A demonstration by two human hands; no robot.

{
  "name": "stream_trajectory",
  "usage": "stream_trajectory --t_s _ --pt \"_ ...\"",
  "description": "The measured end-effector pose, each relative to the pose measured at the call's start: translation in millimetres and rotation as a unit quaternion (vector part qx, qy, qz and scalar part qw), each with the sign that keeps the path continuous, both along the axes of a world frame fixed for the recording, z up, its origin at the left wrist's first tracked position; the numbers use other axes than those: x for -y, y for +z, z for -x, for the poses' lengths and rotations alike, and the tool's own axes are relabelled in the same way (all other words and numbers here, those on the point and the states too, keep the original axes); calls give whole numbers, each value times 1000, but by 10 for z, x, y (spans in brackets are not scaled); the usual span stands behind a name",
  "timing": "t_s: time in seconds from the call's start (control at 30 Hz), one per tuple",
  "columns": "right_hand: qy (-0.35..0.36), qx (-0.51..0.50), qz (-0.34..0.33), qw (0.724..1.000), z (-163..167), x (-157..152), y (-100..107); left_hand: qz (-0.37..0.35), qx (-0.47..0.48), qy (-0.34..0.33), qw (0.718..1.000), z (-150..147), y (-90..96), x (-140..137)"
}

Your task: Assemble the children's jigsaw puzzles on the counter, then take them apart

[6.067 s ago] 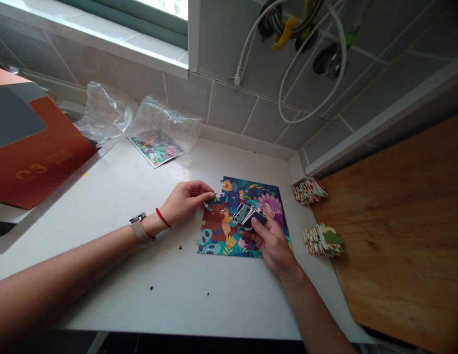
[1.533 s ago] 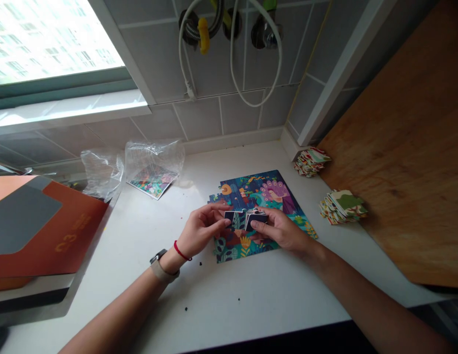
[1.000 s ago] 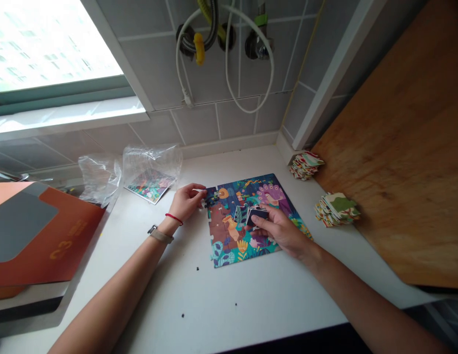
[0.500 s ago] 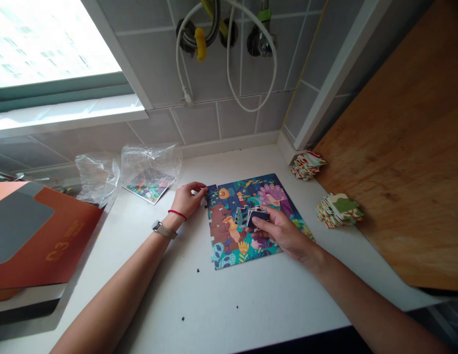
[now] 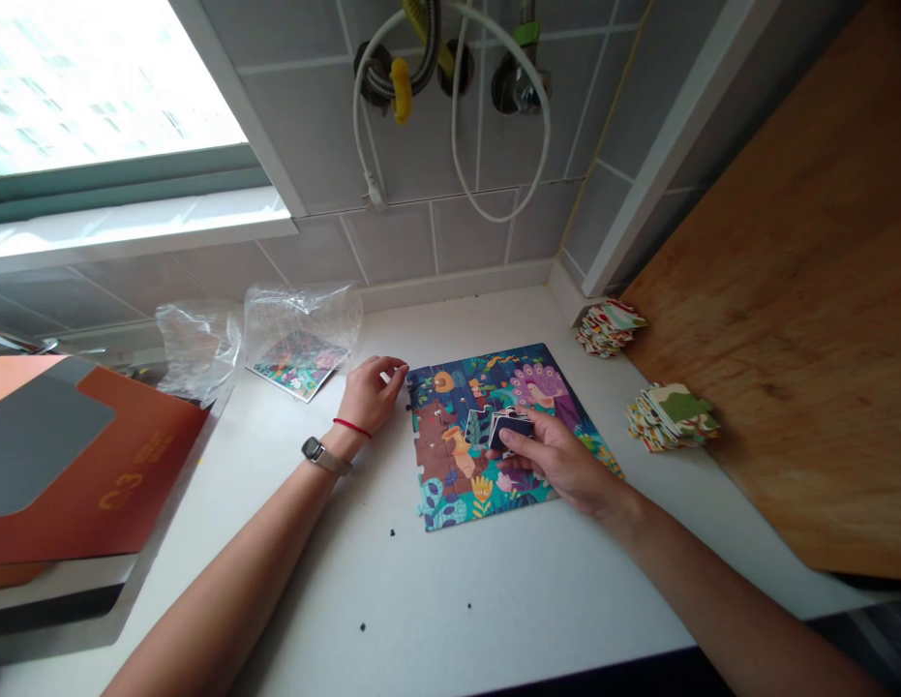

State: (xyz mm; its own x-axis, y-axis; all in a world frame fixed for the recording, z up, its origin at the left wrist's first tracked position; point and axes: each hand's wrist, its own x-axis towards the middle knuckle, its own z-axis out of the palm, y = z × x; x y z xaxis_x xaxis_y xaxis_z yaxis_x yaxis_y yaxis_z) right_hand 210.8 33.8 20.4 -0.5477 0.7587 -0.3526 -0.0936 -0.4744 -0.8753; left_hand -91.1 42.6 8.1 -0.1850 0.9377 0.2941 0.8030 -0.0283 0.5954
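Well, nearest the front edge, a few dark specks (image 5: 363,627) dot the white counter (image 5: 523,610). Beyond them the right hand (image 5: 548,452) grips a small stack (image 5: 511,432) of pieces, thumb on top, over the middle of the puzzle (image 5: 461,460). The puzzle lies flat on the counter, its left edge jagged with tabs. The left hand (image 5: 369,395) has its bent fingers at the puzzle's far left corner; I can't tell whether they pinch anything. Right of the puzzle sit a near pile (image 5: 672,418) and a far pile (image 5: 611,327), close to a wooden board (image 5: 798,319). Leftward is an orange box (image 5: 156,455). Farther back, a picture card (image 5: 299,366) lies in or under a clear bag (image 5: 305,305). A white plug (image 5: 375,192) hangs against the tiled wall (image 5: 290,106).
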Motion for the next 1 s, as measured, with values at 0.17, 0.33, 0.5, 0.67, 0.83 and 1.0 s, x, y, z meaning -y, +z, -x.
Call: stream_trajectory --t_s 0.17,0.33,0.5,0.67,0.83,1.0 --pt "-1 -2 4 1000 6 -1 5 -68 -81 -174 979 45 -35 21" --pt "1 -3 2 1000 0 6 22 -74 -120 -235 962 70 -150 -21" --pt "0 -3 2 1000 -5 -1 11 -69 -140 -240 958 79 -144 -4" --pt "0 -6 4 1000 2 -7 9 -60 -149 -244 956 74 -103 25" --pt "0 -9 -1 1000 10 -8 0 -51 -143 -244 958 75 -99 19" --pt "1 -14 2 1000 6 -9 -5 -55 -50 -220 973 -109 70 74"
